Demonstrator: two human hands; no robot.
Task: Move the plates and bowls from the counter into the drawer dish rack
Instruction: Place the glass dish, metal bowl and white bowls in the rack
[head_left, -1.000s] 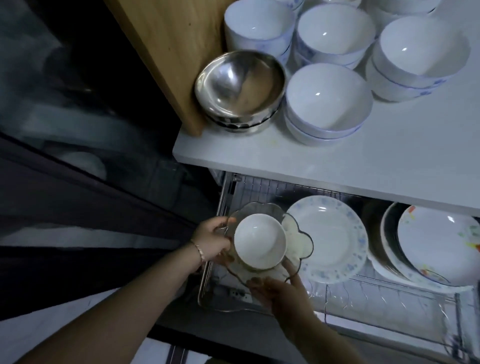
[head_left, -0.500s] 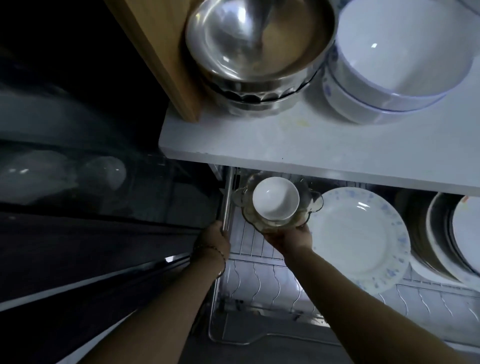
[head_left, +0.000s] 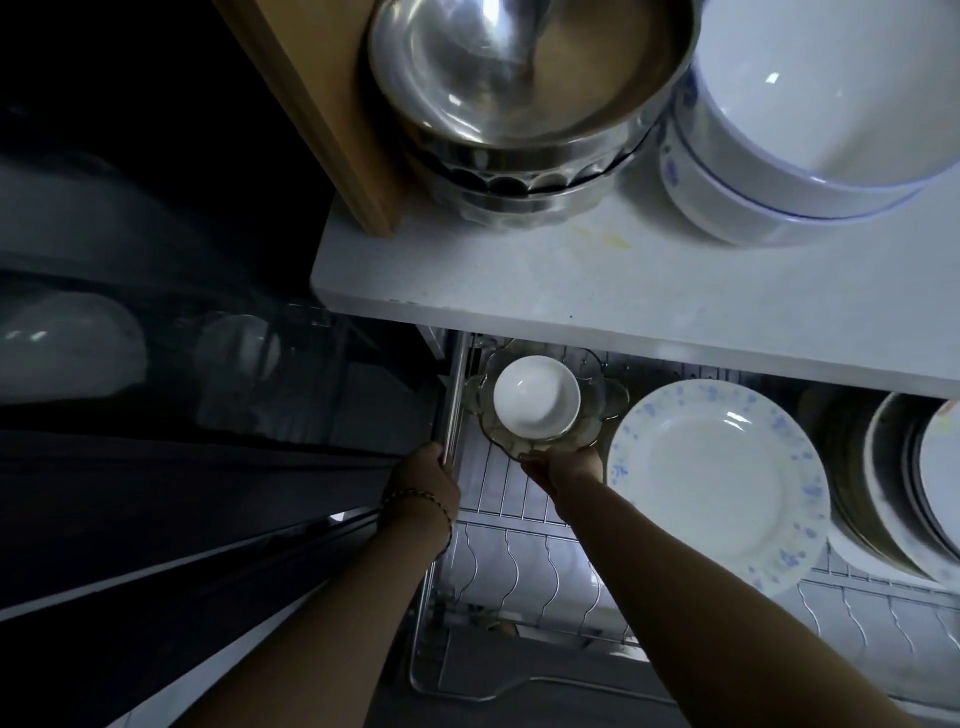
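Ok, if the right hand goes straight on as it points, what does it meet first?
The right hand holds the glass dish with the white bowl in it; past them only the back of the rack under the counter shows. Probably free till there; depth is unclear.

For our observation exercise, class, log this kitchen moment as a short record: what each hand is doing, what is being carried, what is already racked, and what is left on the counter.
left hand: on the left rail of the drawer rack; fingers hidden
right hand: holds the glass dish by its near edge
load: small white bowl sits inside the glass dish
position: far left end of the rack, partly under the counter edge
racked: blue-flecked plate, more plates to its right
on counter: stacked steel bowls, stacked white bowls
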